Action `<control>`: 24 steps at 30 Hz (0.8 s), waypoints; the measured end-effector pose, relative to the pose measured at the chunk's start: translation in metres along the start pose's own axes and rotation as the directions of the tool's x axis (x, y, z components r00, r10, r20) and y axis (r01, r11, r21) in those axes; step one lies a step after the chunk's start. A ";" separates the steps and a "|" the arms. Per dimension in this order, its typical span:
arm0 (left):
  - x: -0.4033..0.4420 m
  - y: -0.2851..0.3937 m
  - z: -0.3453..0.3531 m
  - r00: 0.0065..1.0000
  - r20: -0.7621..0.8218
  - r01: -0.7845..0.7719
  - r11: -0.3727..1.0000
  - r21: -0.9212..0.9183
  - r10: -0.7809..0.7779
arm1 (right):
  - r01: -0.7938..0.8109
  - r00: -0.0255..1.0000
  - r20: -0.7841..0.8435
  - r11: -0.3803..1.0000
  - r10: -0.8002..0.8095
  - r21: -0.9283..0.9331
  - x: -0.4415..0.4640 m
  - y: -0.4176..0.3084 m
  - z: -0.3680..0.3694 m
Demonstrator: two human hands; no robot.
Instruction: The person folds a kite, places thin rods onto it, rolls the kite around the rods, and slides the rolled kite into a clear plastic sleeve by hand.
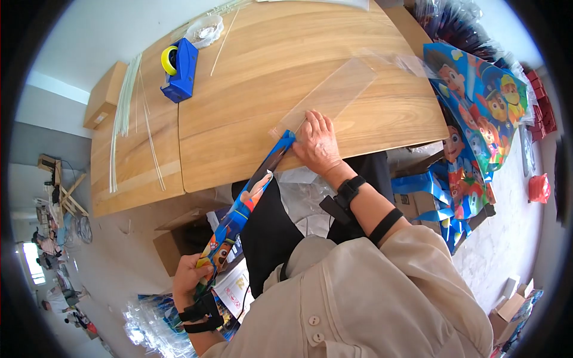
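Note:
A long folded cartoon-printed sheet (243, 206), mostly blue, slants from below the table up to its front edge. Its lower end is gripped in my left hand (192, 275), fingers wrapped round it. The narrow upper tip meets the near end of a clear plastic sleeve (343, 86) lying flat on the wooden table (256, 89). My right hand (317, 143) rests there, its bent fingers closed on the sleeve's near end and its thumb side beside the sheet's tip. Whether the tip is inside the sleeve, I cannot tell.
On the table's left are a blue tape dispenser (182, 71), thin white rods (123, 98) and a clear bowl (205, 31). A cardboard box (104, 95) stands beyond the left edge. More cartoon-printed sheets (477, 113) hang at the right, near a red bag (538, 188).

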State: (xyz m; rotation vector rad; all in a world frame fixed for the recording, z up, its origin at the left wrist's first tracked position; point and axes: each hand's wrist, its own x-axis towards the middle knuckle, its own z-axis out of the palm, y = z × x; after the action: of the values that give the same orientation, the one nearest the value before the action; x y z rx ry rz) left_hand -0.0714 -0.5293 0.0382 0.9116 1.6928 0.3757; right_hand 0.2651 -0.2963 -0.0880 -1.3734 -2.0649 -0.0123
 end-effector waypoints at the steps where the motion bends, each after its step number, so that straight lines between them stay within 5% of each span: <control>1: 0.000 -0.001 0.000 1.000 -0.013 0.006 1.000 -0.011 -0.006 | -0.001 1.000 0.002 1.000 0.001 -0.001 0.000 -0.001 -0.001; 8: 0.007 -0.021 -0.013 0.991 0.034 -0.136 0.971 0.196 0.132 | 0.002 0.986 0.160 0.948 0.052 -0.318 0.001 -0.004 0.014; 9: 0.006 -0.021 -0.010 0.990 0.031 -0.140 0.984 0.107 0.137 | 0.026 0.987 0.156 0.934 0.032 -0.357 0.003 -0.007 0.011; 15: 0.002 -0.012 -0.001 0.992 0.020 -0.121 0.992 0.036 0.121 | -0.045 0.994 0.090 0.977 0.065 -0.209 0.008 -0.009 0.008; 17: 0.002 -0.004 -0.001 0.992 0.024 -0.122 0.991 0.053 0.121 | 0.011 1.000 -0.022 0.994 -0.013 -0.107 0.009 -0.010 0.010; 22: 0.004 -0.016 -0.007 0.988 0.040 -0.153 0.967 0.204 0.148 | 0.099 0.993 0.055 0.994 -0.101 0.044 0.005 -0.027 -0.016; 24: 0.006 -0.003 0.003 0.988 0.048 -0.151 0.977 0.154 0.145 | 0.280 0.954 0.085 0.956 -0.288 0.091 0.004 -0.035 -0.029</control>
State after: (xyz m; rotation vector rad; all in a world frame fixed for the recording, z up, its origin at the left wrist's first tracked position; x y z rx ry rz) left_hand -0.0699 -0.5280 0.0313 1.1585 1.6429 0.3255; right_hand 0.2495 -0.3191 -0.0516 -1.0382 -2.3044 0.0130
